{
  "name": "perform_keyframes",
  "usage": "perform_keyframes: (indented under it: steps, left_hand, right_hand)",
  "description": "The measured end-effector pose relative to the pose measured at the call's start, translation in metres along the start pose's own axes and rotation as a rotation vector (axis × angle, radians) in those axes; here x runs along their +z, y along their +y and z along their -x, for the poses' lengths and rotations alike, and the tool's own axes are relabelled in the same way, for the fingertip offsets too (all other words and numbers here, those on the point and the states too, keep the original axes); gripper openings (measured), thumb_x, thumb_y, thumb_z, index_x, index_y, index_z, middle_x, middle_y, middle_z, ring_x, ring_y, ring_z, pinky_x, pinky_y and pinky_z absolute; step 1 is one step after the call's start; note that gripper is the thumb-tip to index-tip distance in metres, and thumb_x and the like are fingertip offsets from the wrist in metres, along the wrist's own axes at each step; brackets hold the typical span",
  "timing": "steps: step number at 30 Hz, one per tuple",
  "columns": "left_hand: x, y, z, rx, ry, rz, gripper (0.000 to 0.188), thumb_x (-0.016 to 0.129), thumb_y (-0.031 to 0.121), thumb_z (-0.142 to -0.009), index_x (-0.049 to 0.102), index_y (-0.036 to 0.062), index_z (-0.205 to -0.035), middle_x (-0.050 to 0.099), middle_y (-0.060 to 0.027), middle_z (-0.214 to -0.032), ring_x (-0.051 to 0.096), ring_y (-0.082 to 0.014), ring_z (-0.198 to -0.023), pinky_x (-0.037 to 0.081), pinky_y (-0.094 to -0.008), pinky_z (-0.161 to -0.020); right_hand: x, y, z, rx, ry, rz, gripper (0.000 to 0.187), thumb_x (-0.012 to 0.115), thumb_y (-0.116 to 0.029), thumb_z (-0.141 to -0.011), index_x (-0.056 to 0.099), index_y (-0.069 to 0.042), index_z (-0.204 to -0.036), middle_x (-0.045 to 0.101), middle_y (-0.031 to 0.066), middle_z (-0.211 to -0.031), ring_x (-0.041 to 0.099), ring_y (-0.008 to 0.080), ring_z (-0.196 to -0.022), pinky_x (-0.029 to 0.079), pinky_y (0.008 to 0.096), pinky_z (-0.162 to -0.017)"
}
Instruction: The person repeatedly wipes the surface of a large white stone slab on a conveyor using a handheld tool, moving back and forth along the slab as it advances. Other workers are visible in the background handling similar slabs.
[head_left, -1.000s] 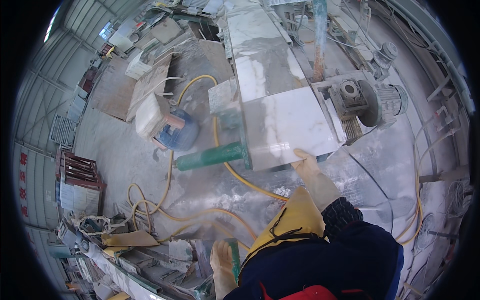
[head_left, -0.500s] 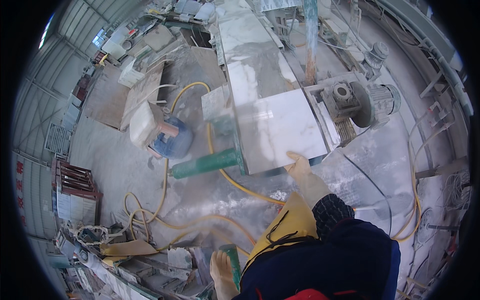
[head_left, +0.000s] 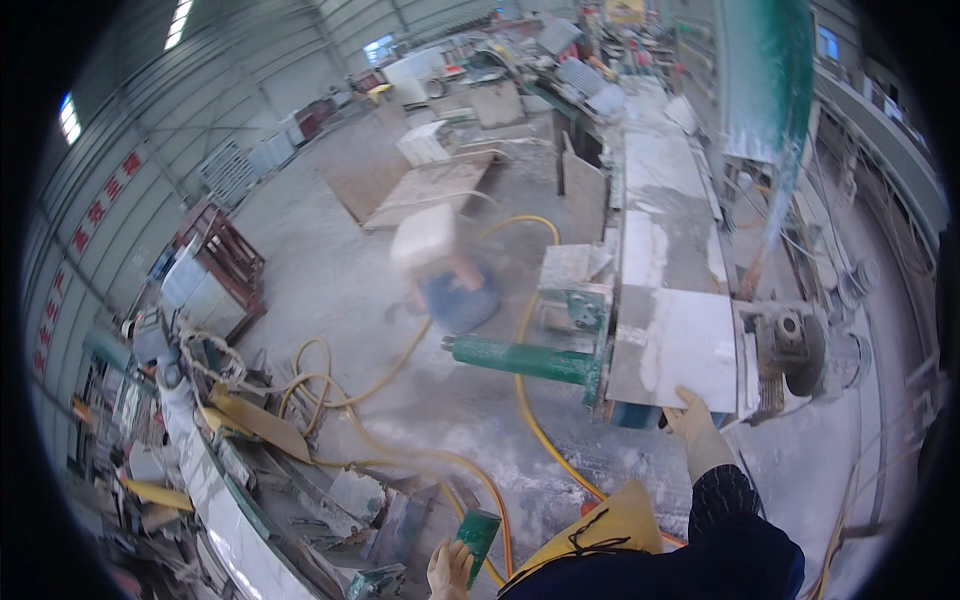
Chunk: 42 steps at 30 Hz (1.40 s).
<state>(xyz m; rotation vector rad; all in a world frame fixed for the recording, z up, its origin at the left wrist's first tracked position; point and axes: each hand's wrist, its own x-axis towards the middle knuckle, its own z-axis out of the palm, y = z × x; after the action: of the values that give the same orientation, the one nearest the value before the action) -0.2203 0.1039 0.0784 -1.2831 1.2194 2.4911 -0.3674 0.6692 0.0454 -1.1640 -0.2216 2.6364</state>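
Observation:
A white, grey-veined marble slab (head_left: 672, 345) lies at the near end of a long conveyor bed, right of centre. My right hand (head_left: 692, 425), in a pale glove, has hold of its near edge, fingers on the top face and the thumb lower down. At the bottom, my gloved left hand (head_left: 450, 570) curls against a short green roller (head_left: 478, 535); part of this hand is cut off by the lower edge. A yellow apron (head_left: 605, 530) with dark ties hangs at my front.
A long green roller (head_left: 520, 358) juts left from the conveyor. Beyond it stands a blue drum (head_left: 462, 300) with a pale padded top. A yellow hose (head_left: 540, 430) snakes over the dusty floor. Right of the slab is a motor gearbox (head_left: 788, 335); stone scraps (head_left: 355, 500) pile up lower left.
The view has swung left and up, so the conveyor and slab now appear farther right. My right hand stays at the slab's near edge, my left by the short green roller.

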Motion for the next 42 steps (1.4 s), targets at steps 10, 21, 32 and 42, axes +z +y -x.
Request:
perform_keyframes:
  steps: [10, 21, 32, 42]
  left_hand:
    - [-0.111, 0.032, 0.031, 0.472, 0.202, 0.081, 0.038, 0.058, 0.018, -0.1, 0.052, 0.0071, -0.136, 0.058, -0.0243, -0.132, 0.058, -0.0398, -0.119, 0.05, -0.053, -0.097]
    - [-0.364, 0.058, 0.082, 1.167, 1.537, -1.402, 0.04, 0.055, 0.015, -0.099, 0.051, -0.0011, -0.136, 0.055, -0.0265, -0.136, 0.055, -0.0444, -0.122, 0.045, -0.0583, -0.102]
    - [-0.365, 0.047, 0.095, 0.964, 1.399, -1.296, 0.047, 0.052, 0.02, -0.098, 0.05, -0.005, -0.137, 0.054, -0.0273, -0.137, 0.042, -0.046, -0.133, 0.028, -0.0524, -0.115]
    - [-0.335, 0.074, 0.11, 0.863, 1.413, -1.132, 0.04, 0.046, 0.021, -0.097, 0.058, -0.0055, -0.124, 0.058, -0.025, -0.13, 0.046, -0.0431, -0.125, 0.023, -0.0506, -0.116]
  right_hand:
    - [-0.02, 0.032, 0.001, -0.204, -0.089, 0.086, 0.051, 0.061, -0.044, -0.097, 0.054, -0.006, -0.131, 0.058, 0.0124, -0.134, 0.054, 0.0303, -0.126, 0.046, 0.0435, -0.107]
    - [-0.118, 0.148, 0.026, 0.062, -0.287, 0.48, 0.061, 0.053, -0.044, -0.099, 0.038, -0.01, -0.147, 0.045, 0.0172, -0.149, 0.048, 0.0349, -0.133, 0.042, 0.0468, -0.106]
    - [-0.029, 0.3, 0.087, 0.235, -0.233, 0.86, 0.044, 0.054, -0.04, -0.1, 0.051, -0.009, -0.131, 0.056, 0.0165, -0.139, 0.055, 0.0362, -0.125, 0.045, 0.0501, -0.103]
    - [-0.003, 0.332, 0.066, 0.295, -0.308, 1.047, 0.056, 0.05, -0.04, -0.101, 0.041, -0.006, -0.144, 0.051, 0.0186, -0.144, 0.052, 0.0388, -0.128, 0.045, 0.0478, -0.104]
